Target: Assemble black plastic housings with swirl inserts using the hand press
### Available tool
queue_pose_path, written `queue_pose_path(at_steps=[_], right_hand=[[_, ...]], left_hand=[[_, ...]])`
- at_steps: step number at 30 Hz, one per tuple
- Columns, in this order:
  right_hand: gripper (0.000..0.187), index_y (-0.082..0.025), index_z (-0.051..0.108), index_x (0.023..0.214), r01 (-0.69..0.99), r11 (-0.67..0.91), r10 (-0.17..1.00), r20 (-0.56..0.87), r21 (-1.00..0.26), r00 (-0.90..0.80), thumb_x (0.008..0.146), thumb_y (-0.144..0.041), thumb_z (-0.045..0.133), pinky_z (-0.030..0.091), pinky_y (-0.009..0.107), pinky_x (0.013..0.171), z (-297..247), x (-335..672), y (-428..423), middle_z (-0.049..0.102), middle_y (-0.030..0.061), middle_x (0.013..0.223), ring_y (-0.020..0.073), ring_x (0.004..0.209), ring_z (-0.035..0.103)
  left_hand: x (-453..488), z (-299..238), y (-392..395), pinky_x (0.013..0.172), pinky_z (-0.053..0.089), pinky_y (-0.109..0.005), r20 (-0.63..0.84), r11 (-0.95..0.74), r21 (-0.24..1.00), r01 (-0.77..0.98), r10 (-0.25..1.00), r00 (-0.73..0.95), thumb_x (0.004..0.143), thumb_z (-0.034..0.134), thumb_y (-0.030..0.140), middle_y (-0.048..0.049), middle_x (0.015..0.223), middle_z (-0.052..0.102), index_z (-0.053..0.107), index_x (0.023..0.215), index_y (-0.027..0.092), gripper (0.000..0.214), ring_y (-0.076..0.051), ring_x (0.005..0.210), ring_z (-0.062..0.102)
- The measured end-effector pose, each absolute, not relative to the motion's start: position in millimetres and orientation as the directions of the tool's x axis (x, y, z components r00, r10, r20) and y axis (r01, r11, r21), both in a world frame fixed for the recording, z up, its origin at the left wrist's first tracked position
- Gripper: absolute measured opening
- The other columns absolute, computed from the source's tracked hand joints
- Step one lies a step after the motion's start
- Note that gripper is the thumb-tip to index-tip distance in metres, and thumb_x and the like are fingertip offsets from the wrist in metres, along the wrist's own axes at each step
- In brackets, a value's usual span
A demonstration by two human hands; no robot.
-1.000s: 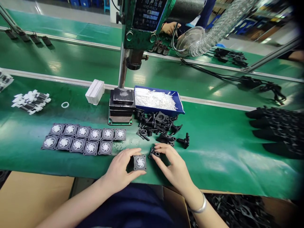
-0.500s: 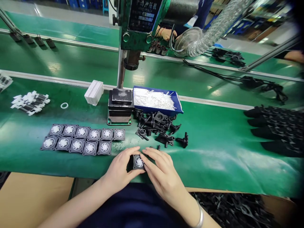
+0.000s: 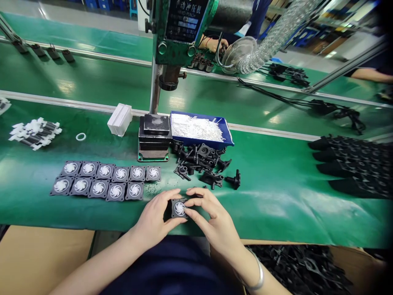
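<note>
Near the table's front edge, my left hand [image 3: 155, 215] grips a small black square housing [image 3: 174, 213] by its left side, thumb below and fingers above. A white swirl-bladed impeller [image 3: 179, 208] sits in the middle of the housing, facing up. My right hand [image 3: 211, 217] is curled at the right side, its thumb and a bent finger on the impeller's right edge. Those fingertips partly cover the housing's right side. Left of my hands, two rows of similar black housings with white impellers [image 3: 116, 191] lie on the green table [image 3: 270, 217].
A hand press [image 3: 172, 53] stands ahead, with a black block [image 3: 155, 133] below it. Right of that are a blue tray [image 3: 229, 133] of thin white pieces and loose black parts [image 3: 201, 159]. Black stacks [image 3: 344, 164] lie far right. A co-worker's hand [image 3: 215, 44] shows behind the press.
My right hand's fingers have spread and bent, with the thumb and a finger now at the impeller's edge. The left hand keeps its hold, and more of the housing shows. The view has shifted slightly.
</note>
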State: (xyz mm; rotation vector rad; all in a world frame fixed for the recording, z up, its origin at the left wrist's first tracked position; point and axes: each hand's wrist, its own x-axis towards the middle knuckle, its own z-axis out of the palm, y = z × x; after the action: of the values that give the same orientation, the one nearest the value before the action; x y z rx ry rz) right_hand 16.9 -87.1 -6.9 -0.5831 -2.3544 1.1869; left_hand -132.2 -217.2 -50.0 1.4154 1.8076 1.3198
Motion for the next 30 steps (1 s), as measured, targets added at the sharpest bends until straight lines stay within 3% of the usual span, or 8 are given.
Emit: queue_pose_path(at_steps=[7,15,22,27,30], right_hand=[[0.008,-0.025,0.068,0.088,0.219,0.467,0.526,0.071,-0.857,-0.847,0.094,-0.026,0.064,0.045,0.034,0.101,0,16,-80,0.06,0.0056,0.115,0.0194,0.115,0.057],[0.011,-0.024,0.068,0.084,0.235,0.27,0.544,-0.054,-0.934,-0.838,0.093,-0.032,0.066,0.039,0.031,0.1,12,16,-73,0.06,0.0031,0.113,0.0178,0.112,0.056],[0.018,-0.022,0.068,0.078,0.155,0.119,0.592,-0.055,-0.981,-0.804,0.089,-0.035,0.068,0.04,0.031,0.091,23,10,-73,0.058,0.0036,0.099,0.0175,0.098,0.055],[0.02,-0.02,0.068,0.075,0.028,-0.112,0.655,-0.095,-0.993,-0.75,0.085,-0.037,0.073,0.042,0.027,0.081,26,6,-78,0.055,0.0029,0.091,0.0161,0.089,0.052],[0.022,-0.02,0.067,0.074,-0.03,-0.158,0.699,-0.09,-0.987,-0.71,0.083,-0.038,0.075,0.041,0.027,0.08,26,4,-80,0.054,0.0028,0.09,0.0163,0.088,0.051]], left_hand=[[-133,-49,-218,0.105,0.049,-0.041,0.201,-0.017,0.879,0.477,0.92,-0.337,0.085,0.076,0.033,-0.0044,0.124,0.066,0.038,0.141,0.031,0.068,-0.022,0.116,0.063],[-133,-48,-216,0.101,0.052,-0.04,0.233,-0.028,0.852,0.523,0.914,-0.331,0.086,0.074,0.033,-0.005,0.123,0.066,0.038,0.141,0.031,0.066,-0.023,0.114,0.063],[-133,-46,-215,0.104,0.05,-0.04,0.276,-0.065,0.804,0.591,0.921,-0.276,0.089,0.07,0.029,-0.0085,0.128,0.061,0.042,0.137,0.027,0.055,-0.024,0.122,0.058],[-135,-28,-218,0.108,0.046,-0.042,0.324,-0.072,0.786,0.614,0.894,-0.309,0.089,0.069,0.031,-0.012,0.134,0.053,0.045,0.135,0.024,0.052,-0.026,0.128,0.051],[-137,-8,-216,0.1,0.049,-0.038,0.363,-0.048,0.793,0.608,0.838,-0.407,0.092,0.064,0.029,-0.0094,0.124,0.055,0.053,0.128,0.026,0.038,-0.023,0.115,0.057]])
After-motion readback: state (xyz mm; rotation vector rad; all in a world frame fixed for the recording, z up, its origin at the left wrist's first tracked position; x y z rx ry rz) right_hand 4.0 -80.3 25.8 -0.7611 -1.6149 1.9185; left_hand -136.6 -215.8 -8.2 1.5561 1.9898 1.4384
